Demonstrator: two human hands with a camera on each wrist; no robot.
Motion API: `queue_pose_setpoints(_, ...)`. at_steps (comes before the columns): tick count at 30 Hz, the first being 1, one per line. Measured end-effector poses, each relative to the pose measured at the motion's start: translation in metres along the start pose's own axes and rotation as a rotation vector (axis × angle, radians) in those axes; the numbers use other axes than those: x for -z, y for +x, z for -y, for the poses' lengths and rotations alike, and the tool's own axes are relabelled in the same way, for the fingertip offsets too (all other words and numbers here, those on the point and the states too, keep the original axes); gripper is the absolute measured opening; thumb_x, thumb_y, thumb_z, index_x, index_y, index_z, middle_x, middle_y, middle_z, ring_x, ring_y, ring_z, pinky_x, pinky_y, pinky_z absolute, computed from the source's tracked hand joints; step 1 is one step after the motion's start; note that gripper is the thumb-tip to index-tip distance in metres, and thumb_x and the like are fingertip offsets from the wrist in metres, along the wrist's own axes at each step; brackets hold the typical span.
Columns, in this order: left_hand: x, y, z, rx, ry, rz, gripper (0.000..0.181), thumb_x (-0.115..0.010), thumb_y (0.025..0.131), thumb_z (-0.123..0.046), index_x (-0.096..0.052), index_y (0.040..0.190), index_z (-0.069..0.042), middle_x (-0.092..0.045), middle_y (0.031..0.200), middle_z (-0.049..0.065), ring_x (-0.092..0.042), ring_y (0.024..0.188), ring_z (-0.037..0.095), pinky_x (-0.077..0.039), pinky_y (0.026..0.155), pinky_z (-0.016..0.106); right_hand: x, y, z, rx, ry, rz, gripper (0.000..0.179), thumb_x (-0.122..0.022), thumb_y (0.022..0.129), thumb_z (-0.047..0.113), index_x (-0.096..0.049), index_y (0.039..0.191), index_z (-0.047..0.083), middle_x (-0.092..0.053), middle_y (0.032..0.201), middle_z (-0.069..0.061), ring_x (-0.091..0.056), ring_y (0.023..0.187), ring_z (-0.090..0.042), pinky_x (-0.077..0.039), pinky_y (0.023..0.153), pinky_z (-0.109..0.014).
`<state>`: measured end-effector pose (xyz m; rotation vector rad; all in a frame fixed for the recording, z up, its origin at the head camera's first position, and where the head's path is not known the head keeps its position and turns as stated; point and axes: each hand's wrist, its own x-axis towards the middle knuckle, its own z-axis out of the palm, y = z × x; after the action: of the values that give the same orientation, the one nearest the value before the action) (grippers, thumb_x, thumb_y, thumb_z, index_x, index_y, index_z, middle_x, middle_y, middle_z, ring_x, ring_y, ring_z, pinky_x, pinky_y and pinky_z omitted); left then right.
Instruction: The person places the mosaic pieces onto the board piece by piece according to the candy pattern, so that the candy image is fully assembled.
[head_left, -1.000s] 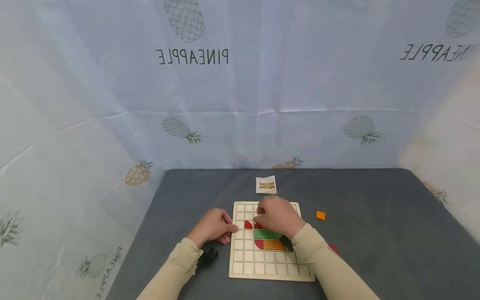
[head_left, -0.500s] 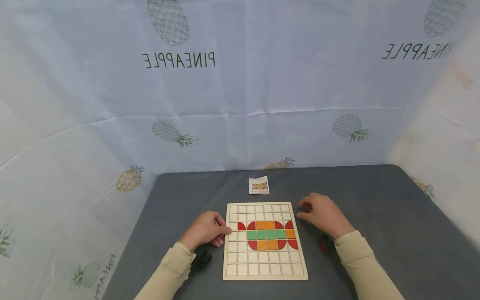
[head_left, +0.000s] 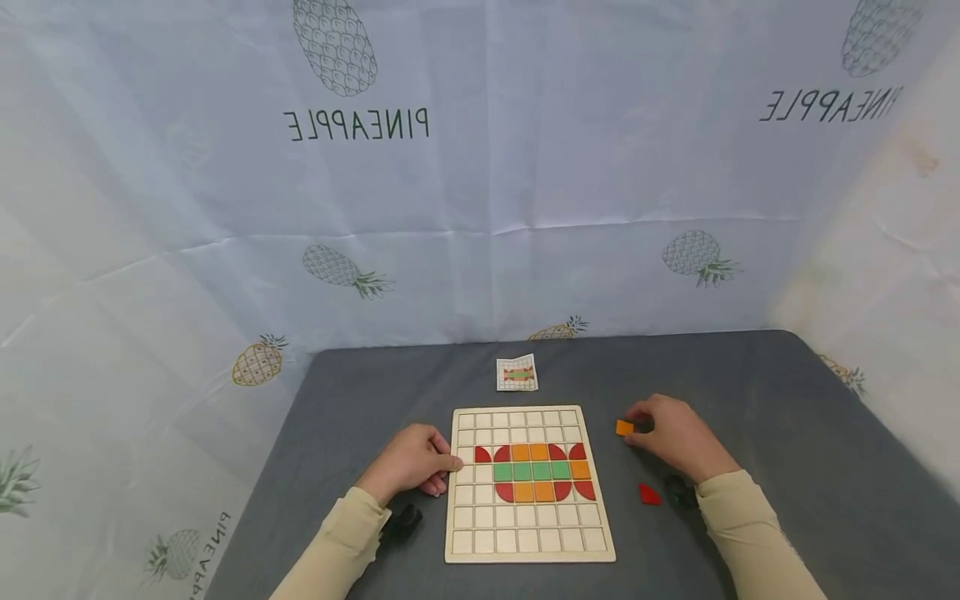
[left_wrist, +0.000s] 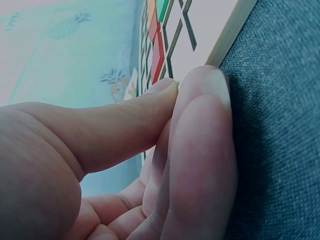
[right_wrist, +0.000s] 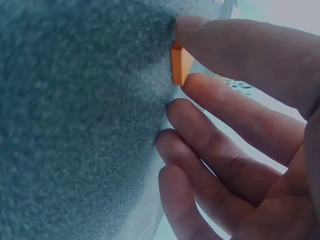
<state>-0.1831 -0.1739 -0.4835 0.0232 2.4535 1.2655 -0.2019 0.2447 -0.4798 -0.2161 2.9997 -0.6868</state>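
Observation:
A pale wooden grid board [head_left: 528, 541] lies on the table with red, orange and green tiles [head_left: 532, 472] set in its cells. At its left edge my left hand [head_left: 414, 460] pinches the rim, thumb on top; the left wrist view has the fingertips [left_wrist: 202, 82] right at the board's side. Off the board's right side, my right hand [head_left: 678, 435] has thumb and index finger at opposite sides of a square orange tile [head_left: 623, 427]. The right wrist view shows this tile [right_wrist: 178, 66] between the two fingertips, low over the cloth, other fingers loosely bent.
A red quarter-round piece [head_left: 649, 494] lies on the dark tabletop [head_left: 375, 383] between board and right wrist. Behind the board is a small pattern card [head_left: 517, 373]. White cloth with pineapple prints [head_left: 480, 183] hangs behind the table.
My right hand has left the board and moved right to the orange tile, uncovering the tile pattern, then the red piece. The left hand stays at the board's edge. The head view shifted slightly.

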Motion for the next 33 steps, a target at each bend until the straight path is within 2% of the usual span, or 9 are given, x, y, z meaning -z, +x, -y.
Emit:
queue_pose_setpoints(8, 0.0, 0.0, 0.001, -0.007, -0.007, 0.005, 0.028, -0.088, 0.092, -0.02, -0.067, 0.1, -0.004, -0.073, 0.078, 0.009, -0.071, 0.057, 0.015, -0.065, 0.054, 0.033, 0.0, 0.0, -0.002, -0.004, 0.005, 0.006, 0.022, -0.088, 0.089, 0.014, -0.082, 0.107, 0.004, -0.073, 0.103, -0.009, -0.068, 0.093, -0.025, -0.065, 0.087, -0.053)
queue_pose_setpoints(19, 0.0, 0.0, 0.001, -0.007, -0.012, 0.008, 0.028, -0.088, 0.092, -0.021, -0.067, 0.1, -0.004, -0.073, 0.079, 0.008, -0.071, 0.058, 0.015, -0.065, 0.055, 0.032, -0.001, 0.0, 0.003, 0.023, -0.003, 0.002, 0.02, -0.089, 0.089, 0.018, -0.082, 0.104, 0.006, -0.073, 0.099, -0.006, -0.067, 0.089, -0.022, -0.065, 0.082, -0.049)
queue_pose_setpoints(26, 0.0, 0.0, 0.0, -0.011, -0.016, 0.01, 0.028, -0.088, 0.093, -0.02, -0.067, 0.1, -0.004, -0.073, 0.078, 0.008, -0.071, 0.058, 0.014, -0.065, 0.055, 0.032, -0.005, -0.002, 0.027, 0.087, 0.008, 0.005, 0.017, -0.09, 0.089, 0.022, -0.083, 0.101, 0.013, -0.072, 0.099, -0.001, -0.065, 0.088, -0.018, -0.063, 0.079, -0.044)
queue_pose_setpoints(33, 0.0, -0.001, -0.001, -0.004, -0.015, 0.008, 0.027, -0.088, 0.093, -0.02, -0.066, 0.099, -0.004, -0.073, 0.078, 0.008, -0.071, 0.057, 0.014, -0.064, 0.054, 0.032, -0.014, -0.004, 0.064, 0.141, 0.034, 0.021, 0.016, -0.091, 0.089, 0.023, -0.083, 0.102, 0.018, -0.072, 0.099, 0.003, -0.066, 0.09, -0.014, -0.063, 0.08, -0.039)
